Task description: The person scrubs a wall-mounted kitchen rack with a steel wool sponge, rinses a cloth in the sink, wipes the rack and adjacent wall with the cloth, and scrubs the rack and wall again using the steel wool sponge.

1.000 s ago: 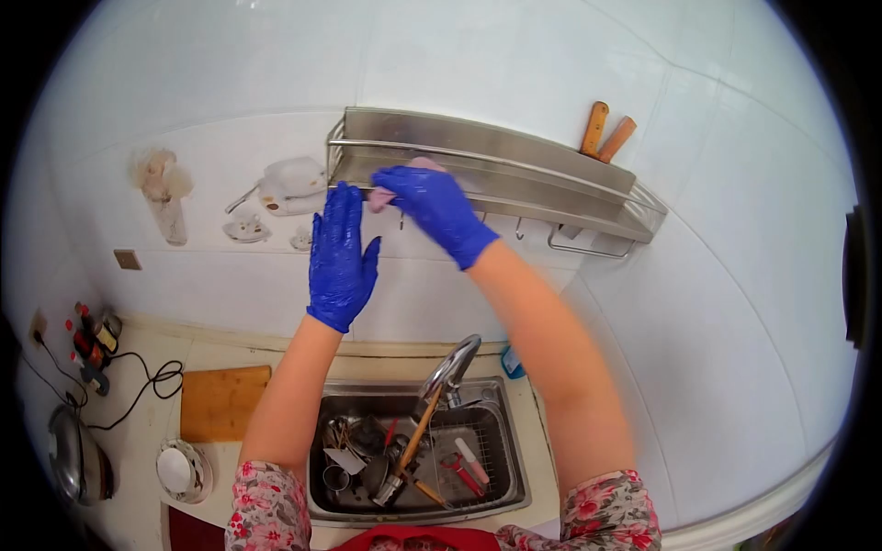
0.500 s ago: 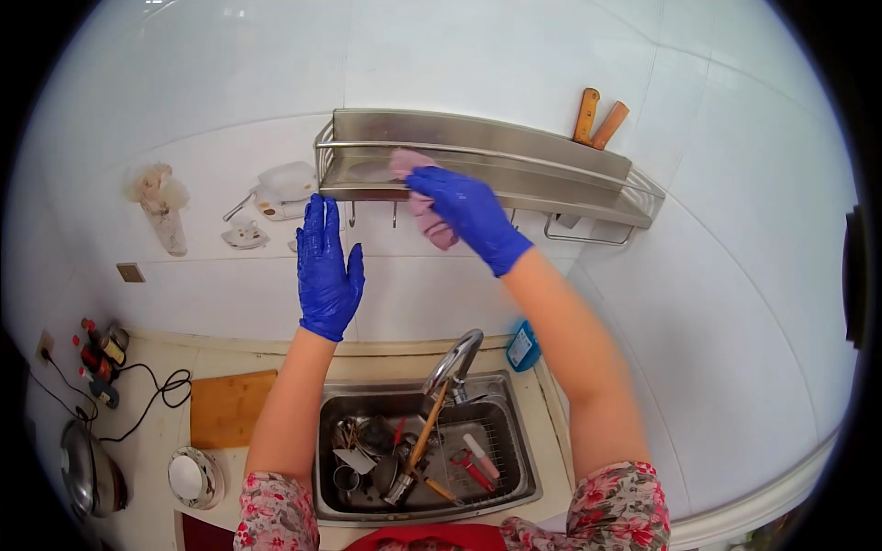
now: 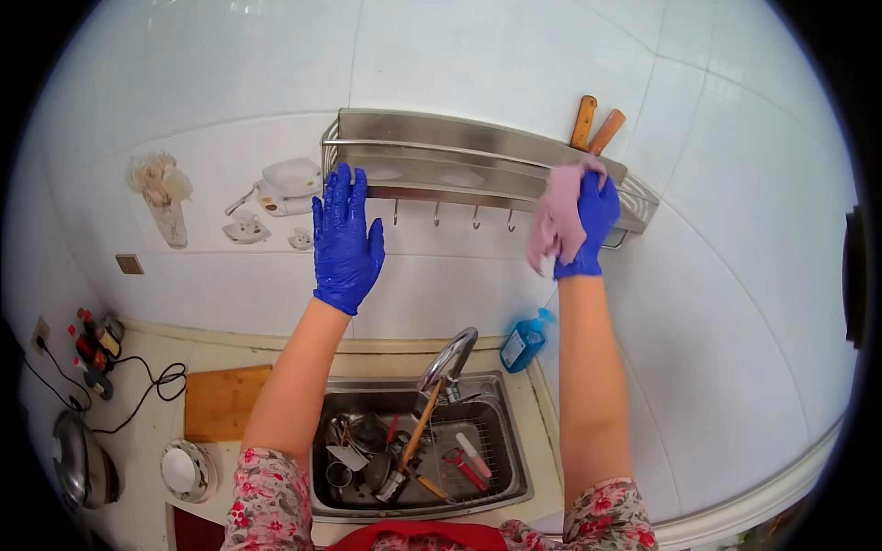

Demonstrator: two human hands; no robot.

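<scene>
A long metal rack (image 3: 441,156) with a front rail and hooks below is fixed to the tiled wall. My left hand (image 3: 346,241), in a blue glove, has its fingers stretched upward at the rack's left end and holds nothing. At the right part of the rack, my gloved right hand (image 3: 593,225) grips a pink cloth (image 3: 559,216), which hangs down over the front edge. Two wooden-handled knives (image 3: 583,123) stand at the back right of the rack, just above the cloth.
Below is a sink (image 3: 514,473) holding utensils, with a curved faucet (image 3: 450,354) behind it. A blue soap bottle (image 3: 524,342) stands right of the faucet. On the left are a cutting board (image 3: 225,404), stacked bowls (image 3: 184,470), a metal pot (image 3: 83,459), bottles (image 3: 95,347) and a cord.
My right hand has swept with the cloth from the rack's left part to its right part. My left hand has shifted only slightly and stays spread.
</scene>
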